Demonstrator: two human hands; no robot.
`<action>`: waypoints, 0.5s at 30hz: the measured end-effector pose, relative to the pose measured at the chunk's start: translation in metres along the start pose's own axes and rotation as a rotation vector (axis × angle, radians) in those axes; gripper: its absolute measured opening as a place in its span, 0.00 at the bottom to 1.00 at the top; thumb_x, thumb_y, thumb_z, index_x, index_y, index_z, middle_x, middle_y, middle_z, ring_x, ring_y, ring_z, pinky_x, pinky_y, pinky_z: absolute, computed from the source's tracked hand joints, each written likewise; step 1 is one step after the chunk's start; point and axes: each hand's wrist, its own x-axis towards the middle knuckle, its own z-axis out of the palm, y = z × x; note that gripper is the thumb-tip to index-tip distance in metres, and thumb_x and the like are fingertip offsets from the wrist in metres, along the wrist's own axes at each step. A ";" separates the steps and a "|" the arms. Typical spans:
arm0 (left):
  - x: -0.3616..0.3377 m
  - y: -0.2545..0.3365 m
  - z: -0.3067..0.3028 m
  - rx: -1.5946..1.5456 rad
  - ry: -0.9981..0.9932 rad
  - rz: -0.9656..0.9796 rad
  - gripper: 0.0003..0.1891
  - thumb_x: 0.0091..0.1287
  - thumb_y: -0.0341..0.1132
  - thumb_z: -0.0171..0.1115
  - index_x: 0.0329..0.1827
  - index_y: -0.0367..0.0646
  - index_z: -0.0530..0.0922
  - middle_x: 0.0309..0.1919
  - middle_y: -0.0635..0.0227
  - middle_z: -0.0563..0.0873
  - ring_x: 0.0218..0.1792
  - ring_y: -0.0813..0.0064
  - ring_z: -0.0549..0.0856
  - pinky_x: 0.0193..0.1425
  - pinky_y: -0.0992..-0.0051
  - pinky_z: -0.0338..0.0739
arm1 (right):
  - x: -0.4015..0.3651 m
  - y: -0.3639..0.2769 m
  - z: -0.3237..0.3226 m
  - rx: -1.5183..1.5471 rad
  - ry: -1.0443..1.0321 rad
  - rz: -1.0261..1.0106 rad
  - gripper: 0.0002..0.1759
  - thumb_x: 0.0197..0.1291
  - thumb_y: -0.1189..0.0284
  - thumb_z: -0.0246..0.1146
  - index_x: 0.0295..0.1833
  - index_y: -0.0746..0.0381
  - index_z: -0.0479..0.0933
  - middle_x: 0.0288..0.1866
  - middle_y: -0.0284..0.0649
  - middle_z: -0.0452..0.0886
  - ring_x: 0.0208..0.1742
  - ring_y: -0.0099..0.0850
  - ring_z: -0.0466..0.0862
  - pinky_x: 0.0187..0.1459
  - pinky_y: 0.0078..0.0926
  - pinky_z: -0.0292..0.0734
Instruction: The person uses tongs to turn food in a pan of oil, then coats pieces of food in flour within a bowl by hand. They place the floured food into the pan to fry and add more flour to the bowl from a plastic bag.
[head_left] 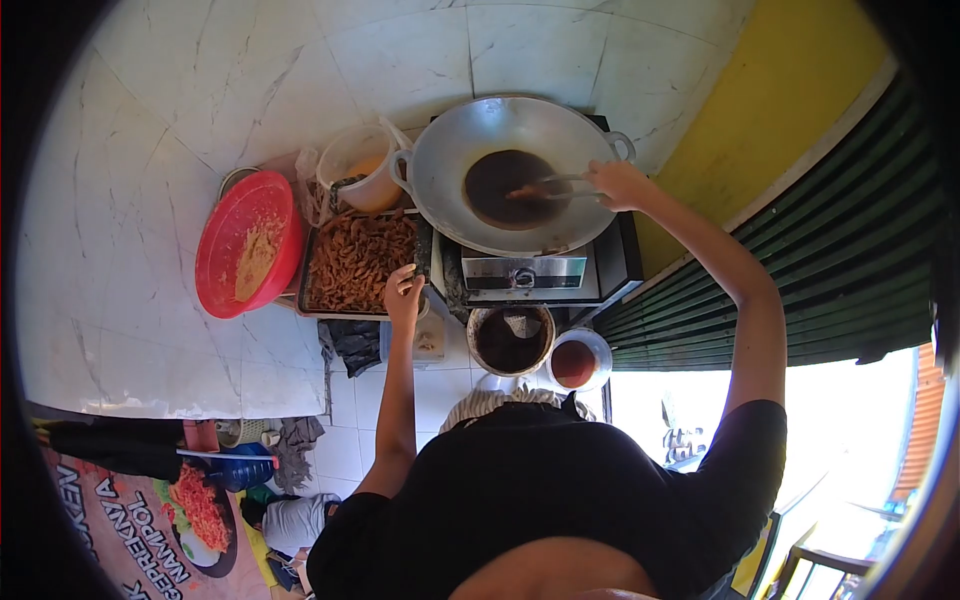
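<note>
My right hand [618, 186] grips metal tongs [565, 186] that reach in from the right over the big wok [440, 190]. The tong tips are at a reddish-brown piece of food [524, 192] in the dark oil [500, 212] at the wok's bottom. My left hand [403, 288] is at the right edge of a tray [345, 314] heaped with brown fried pieces [358, 255]. Its fingers are bent and drawn together; whether a small piece is between them I cannot make out.
The wok stands on a stove [525, 272]. Left of it are a red basin [215, 255] with crumbs and a tub [350, 150] with orange contents. Below the stove stand a pot of dark liquid [505, 350] and a bucket [600, 352] with reddish liquid. A green shutter [790, 240] borders the right.
</note>
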 end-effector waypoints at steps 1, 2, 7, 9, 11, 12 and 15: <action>0.000 0.001 0.000 -0.001 -0.003 -0.001 0.20 0.54 0.42 0.63 0.47 0.41 0.74 0.42 0.59 0.76 0.36 0.73 0.78 0.39 0.76 0.73 | -0.005 -0.002 -0.005 0.015 -0.006 -0.010 0.21 0.39 0.69 0.63 0.42 0.64 0.70 0.38 0.44 0.70 0.34 0.41 0.77 0.33 0.36 0.74; 0.000 0.002 0.000 -0.020 -0.006 -0.037 0.17 0.54 0.38 0.62 0.45 0.40 0.74 0.43 0.61 0.76 0.39 0.72 0.77 0.40 0.76 0.73 | -0.011 -0.004 -0.009 0.015 -0.007 -0.007 0.21 0.39 0.69 0.63 0.42 0.64 0.70 0.38 0.44 0.70 0.34 0.41 0.77 0.33 0.36 0.74; 0.001 0.005 -0.001 -0.021 -0.017 -0.072 0.15 0.54 0.33 0.61 0.44 0.38 0.74 0.44 0.63 0.77 0.41 0.71 0.77 0.42 0.75 0.74 | -0.029 -0.007 -0.020 0.045 0.053 0.021 0.23 0.41 0.70 0.63 0.47 0.63 0.69 0.41 0.41 0.69 0.36 0.40 0.77 0.34 0.36 0.74; 0.002 0.003 -0.002 -0.026 -0.035 -0.047 0.21 0.53 0.42 0.63 0.47 0.40 0.73 0.45 0.57 0.75 0.41 0.69 0.78 0.42 0.72 0.73 | -0.031 -0.008 -0.020 0.032 0.025 0.028 0.23 0.41 0.70 0.63 0.47 0.63 0.69 0.41 0.41 0.69 0.36 0.39 0.77 0.34 0.36 0.74; 0.001 0.006 -0.002 -0.026 -0.041 -0.051 0.21 0.54 0.42 0.63 0.47 0.40 0.73 0.45 0.58 0.75 0.42 0.68 0.77 0.43 0.71 0.74 | -0.032 -0.009 -0.019 0.016 0.001 0.038 0.23 0.41 0.70 0.63 0.47 0.63 0.69 0.41 0.41 0.69 0.36 0.39 0.77 0.33 0.36 0.74; 0.001 0.008 -0.003 -0.025 -0.043 -0.054 0.21 0.54 0.41 0.63 0.47 0.39 0.73 0.45 0.58 0.75 0.44 0.67 0.77 0.44 0.71 0.74 | -0.032 -0.010 -0.018 0.025 -0.009 0.036 0.24 0.41 0.71 0.63 0.48 0.62 0.68 0.40 0.42 0.69 0.36 0.40 0.76 0.34 0.36 0.73; 0.002 0.006 -0.002 -0.036 -0.043 -0.035 0.21 0.54 0.41 0.63 0.47 0.40 0.73 0.45 0.59 0.75 0.45 0.67 0.76 0.46 0.70 0.73 | -0.027 -0.013 -0.015 0.025 -0.034 0.043 0.25 0.41 0.70 0.63 0.49 0.61 0.67 0.39 0.42 0.70 0.37 0.40 0.76 0.35 0.35 0.73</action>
